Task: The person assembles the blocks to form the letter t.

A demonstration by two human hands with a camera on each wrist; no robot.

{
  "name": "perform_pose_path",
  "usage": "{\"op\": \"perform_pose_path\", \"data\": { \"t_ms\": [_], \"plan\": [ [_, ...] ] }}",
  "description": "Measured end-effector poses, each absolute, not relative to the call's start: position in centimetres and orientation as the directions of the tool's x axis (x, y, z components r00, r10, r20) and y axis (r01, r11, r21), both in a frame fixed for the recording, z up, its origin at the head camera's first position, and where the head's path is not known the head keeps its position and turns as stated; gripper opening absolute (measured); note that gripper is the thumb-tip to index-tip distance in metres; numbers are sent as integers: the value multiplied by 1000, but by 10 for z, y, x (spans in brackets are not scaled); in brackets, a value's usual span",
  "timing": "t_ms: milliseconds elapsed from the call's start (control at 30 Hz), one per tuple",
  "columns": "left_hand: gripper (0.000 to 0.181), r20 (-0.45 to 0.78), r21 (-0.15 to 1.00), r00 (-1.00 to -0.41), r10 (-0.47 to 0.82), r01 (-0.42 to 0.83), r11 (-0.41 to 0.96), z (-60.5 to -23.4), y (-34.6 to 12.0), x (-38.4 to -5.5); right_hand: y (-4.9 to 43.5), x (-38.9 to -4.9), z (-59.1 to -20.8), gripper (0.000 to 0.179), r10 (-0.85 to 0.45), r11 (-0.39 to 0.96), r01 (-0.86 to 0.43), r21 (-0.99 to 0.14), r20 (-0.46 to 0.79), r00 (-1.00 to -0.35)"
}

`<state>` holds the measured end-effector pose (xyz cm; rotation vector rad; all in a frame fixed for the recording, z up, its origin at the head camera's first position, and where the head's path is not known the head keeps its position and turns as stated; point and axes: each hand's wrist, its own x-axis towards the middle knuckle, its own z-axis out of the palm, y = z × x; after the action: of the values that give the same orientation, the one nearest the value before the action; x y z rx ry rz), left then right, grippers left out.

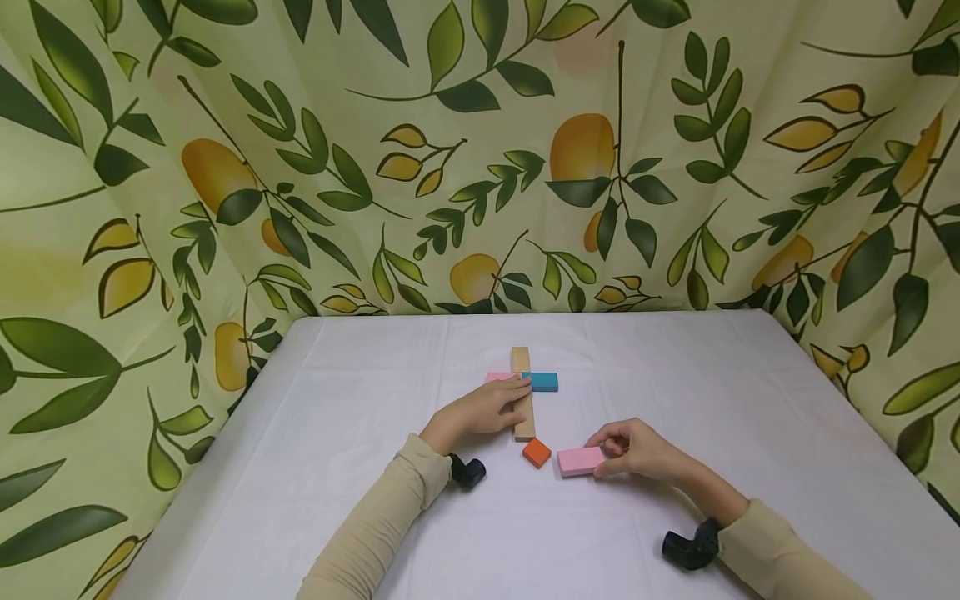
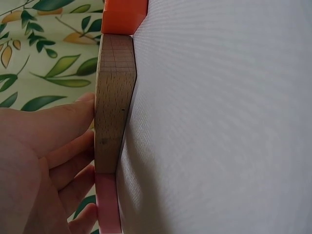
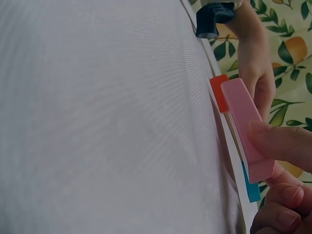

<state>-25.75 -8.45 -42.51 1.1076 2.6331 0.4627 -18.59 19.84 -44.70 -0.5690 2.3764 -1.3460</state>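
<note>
Blocks lie in a cross on the table. Its upright is light wood, the upper part (image 1: 521, 359) showing beyond my left hand (image 1: 483, 407) and the lower part (image 1: 524, 425) nearer me. A pink block (image 1: 501, 377) forms the left arm, a blue block (image 1: 542, 382) the right. My left hand rests over the crossing, its relaxed fingers touching the wood. Just below the upright's near end an orange block (image 1: 536, 452) sits turned at an angle. Between thumb and fingers, my right hand (image 1: 647, 450) pinches another pink block (image 1: 577, 462) by its right end, beside the orange one.
A white cloth covers the table (image 1: 300, 400), with a leaf-and-fruit patterned curtain (image 1: 480, 208) behind it. Black wrist devices hang at the left wrist (image 1: 468, 472) and the right wrist (image 1: 692, 546). Beige sleeves (image 1: 382, 517) cover both forearms.
</note>
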Motion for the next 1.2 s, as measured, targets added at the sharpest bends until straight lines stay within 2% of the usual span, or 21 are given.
{"op": "perform_pose_path", "data": {
  "t_ms": [1200],
  "plan": [
    [55, -113, 386, -683, 721, 639, 666, -424, -84, -257, 193, -189, -452, 34, -488, 494, -178, -851, -102, -867]
  ]
}}
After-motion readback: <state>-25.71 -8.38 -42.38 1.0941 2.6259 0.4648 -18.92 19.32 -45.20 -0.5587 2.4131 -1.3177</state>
